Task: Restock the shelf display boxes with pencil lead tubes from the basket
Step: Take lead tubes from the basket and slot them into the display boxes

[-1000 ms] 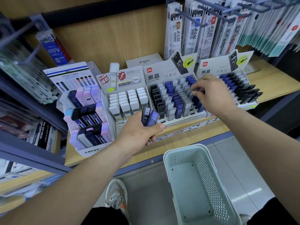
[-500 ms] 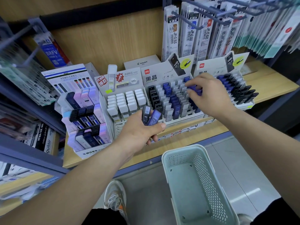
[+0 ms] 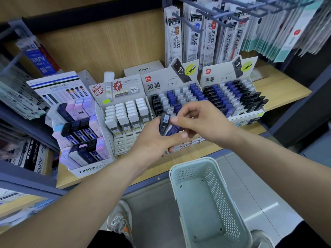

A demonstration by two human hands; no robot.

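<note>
My left hand (image 3: 157, 140) holds two lead tubes in front of the shelf, a black tube (image 3: 164, 122) and a blue tube (image 3: 172, 130). My right hand (image 3: 202, 119) has come up against them, and its fingertips pinch the top of the black tube. Behind the hands stands the middle display box (image 3: 172, 97) with black, white and blue tubes. A second such display box (image 3: 234, 93) stands to its right. The pale green basket (image 3: 207, 201) sits on the floor below, with nothing visible inside.
A white-tube display box (image 3: 125, 115) and a MONO display box (image 3: 80, 133) stand to the left on the wooden shelf (image 3: 283, 86). Refill packs (image 3: 211, 33) hang on hooks above. A shoe (image 3: 119, 219) shows beside the basket.
My right hand left the middle display box and came back left to the tubes in my left hand. The left hand has barely moved.
</note>
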